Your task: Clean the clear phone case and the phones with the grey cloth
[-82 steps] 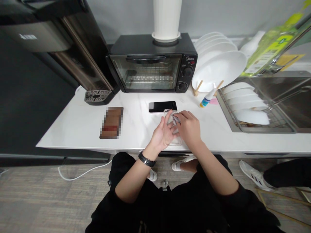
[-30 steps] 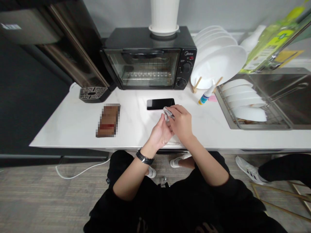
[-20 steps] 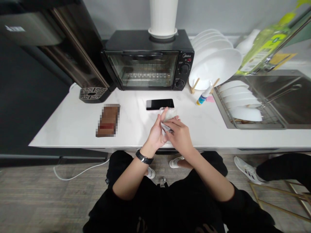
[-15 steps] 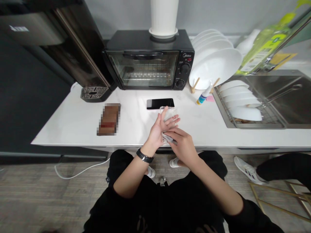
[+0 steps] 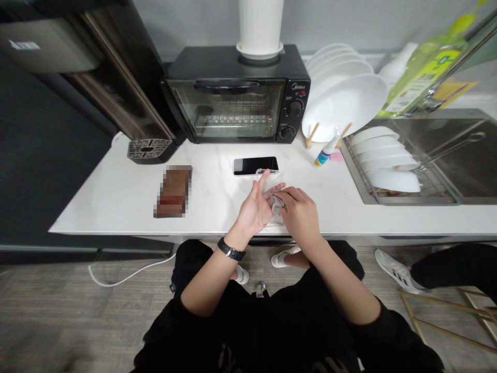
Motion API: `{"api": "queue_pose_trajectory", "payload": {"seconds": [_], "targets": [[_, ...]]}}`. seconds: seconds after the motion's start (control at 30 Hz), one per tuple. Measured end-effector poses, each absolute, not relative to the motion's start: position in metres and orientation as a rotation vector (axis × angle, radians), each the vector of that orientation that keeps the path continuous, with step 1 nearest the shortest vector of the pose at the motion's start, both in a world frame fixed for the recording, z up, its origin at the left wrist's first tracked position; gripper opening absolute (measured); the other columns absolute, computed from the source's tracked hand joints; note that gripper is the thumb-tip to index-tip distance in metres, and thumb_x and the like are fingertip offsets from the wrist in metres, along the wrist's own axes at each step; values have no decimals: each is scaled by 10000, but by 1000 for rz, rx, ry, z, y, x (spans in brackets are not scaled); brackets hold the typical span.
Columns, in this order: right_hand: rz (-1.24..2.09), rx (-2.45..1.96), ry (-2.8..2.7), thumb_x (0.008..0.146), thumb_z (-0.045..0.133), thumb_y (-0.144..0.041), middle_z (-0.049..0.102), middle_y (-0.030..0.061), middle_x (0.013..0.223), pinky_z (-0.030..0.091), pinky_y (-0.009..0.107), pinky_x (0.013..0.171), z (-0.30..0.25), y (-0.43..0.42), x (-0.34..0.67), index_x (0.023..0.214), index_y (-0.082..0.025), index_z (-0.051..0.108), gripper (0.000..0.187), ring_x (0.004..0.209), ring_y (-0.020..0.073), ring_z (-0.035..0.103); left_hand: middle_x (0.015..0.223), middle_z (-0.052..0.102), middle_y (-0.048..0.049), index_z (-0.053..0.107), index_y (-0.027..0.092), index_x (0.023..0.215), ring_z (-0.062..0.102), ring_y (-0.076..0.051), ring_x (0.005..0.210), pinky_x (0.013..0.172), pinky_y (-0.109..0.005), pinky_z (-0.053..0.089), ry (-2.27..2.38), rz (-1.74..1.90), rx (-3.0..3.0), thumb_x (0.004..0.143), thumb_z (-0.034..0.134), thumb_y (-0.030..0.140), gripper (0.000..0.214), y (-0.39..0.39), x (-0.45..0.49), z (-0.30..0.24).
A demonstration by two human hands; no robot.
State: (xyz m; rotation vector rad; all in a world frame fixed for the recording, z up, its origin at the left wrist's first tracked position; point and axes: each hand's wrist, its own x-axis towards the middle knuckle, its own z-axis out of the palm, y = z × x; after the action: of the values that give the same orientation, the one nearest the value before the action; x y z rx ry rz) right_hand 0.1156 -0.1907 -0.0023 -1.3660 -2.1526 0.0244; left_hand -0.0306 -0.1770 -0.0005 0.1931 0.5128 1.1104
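Observation:
A clear phone case (image 5: 274, 178) rests in my left hand (image 5: 250, 211), held from beneath with the fingers seen through it. In my right hand (image 5: 303, 215), pinched by the fingertips, is a crumpled grey cloth (image 5: 277, 203) pressed against the case over the left fingers. Just beyond the case a black phone (image 5: 248, 166) lies flat on the white counter (image 5: 217, 197). A small white spray bottle (image 5: 324, 154) with a blue and yellow label stands to the right of the phone.
At the back stands a black toaster oven (image 5: 233, 109) with a white pot (image 5: 261, 26) on top. A drink machine (image 5: 149, 150) and a brown blurred item (image 5: 174, 189) are left. White plates (image 5: 341, 109) and a sink (image 5: 473, 166) are right. Another person's shoe (image 5: 396, 269) shows below.
My right hand has moved the cloth up and slightly right across the case, away from the left palm towards the fingers. The left hand stays nearly still.

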Motion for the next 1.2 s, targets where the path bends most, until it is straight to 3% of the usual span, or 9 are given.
{"api": "queue_pose_trajectory", "payload": {"seconds": [0.17, 0.47, 0.6, 0.73, 1.03, 1.2], "targets": [[37, -1393, -2055, 912, 543, -26, 783, 121, 1067, 559, 390, 818, 1, -154, 106, 1167, -175, 782, 380, 937, 266, 688, 953, 728, -28, 573, 359, 1542, 666, -148, 752, 748, -278, 562, 525, 1108, 186, 1133, 399, 488, 463, -176, -30, -2], [216, -1305, -1954, 935, 560, -48, 785, 103, 1111, 585, 370, 882, 10, -142, 74, 1151, -194, 796, 352, 983, 242, 730, 947, 772, -28, 612, 180, 1461, 750, -128, 851, 837, -215, 572, 499, 1124, -42, 1171, 315, 393, 467, -173, -28, 6], [272, -1319, -2005, 950, 601, -73, 793, 104, 1102, 595, 380, 883, 5, -162, 75, 1127, -188, 802, 291, 990, 257, 746, 1054, 791, -22, 538, 279, 1572, 767, -112, 874, 806, -199, 586, 473, 1144, -6, 1175, 272, 398, 492, -174, -32, 4], [329, -1235, -2057, 951, 616, -77, 794, 104, 1132, 608, 383, 897, -4, -194, 87, 1158, -178, 792, 290, 1005, 262, 758, 1214, 777, -95, 420, 398, 1659, 773, -215, 1103, 893, -304, 612, 504, 1091, 204, 1146, 302, 520, 540, -176, -34, -3], [227, -1235, -2287, 908, 638, 4, 790, 68, 1054, 589, 364, 837, 0, -235, 114, 1093, -209, 795, 323, 943, 249, 723, 1357, 709, -109, 449, 439, 1634, 689, -257, 1279, 981, -375, 585, 543, 1108, 205, 1120, 380, 556, 532, -178, -31, 0], [24, -1397, -2280, 925, 629, -13, 775, 94, 1044, 552, 368, 776, 2, -222, 121, 1063, -184, 792, 274, 916, 255, 684, 1354, 701, -129, 431, 410, 1648, 711, -250, 1209, 831, -300, 586, 527, 1106, 180, 1133, 324, 537, 541, -177, -30, 3]]}}
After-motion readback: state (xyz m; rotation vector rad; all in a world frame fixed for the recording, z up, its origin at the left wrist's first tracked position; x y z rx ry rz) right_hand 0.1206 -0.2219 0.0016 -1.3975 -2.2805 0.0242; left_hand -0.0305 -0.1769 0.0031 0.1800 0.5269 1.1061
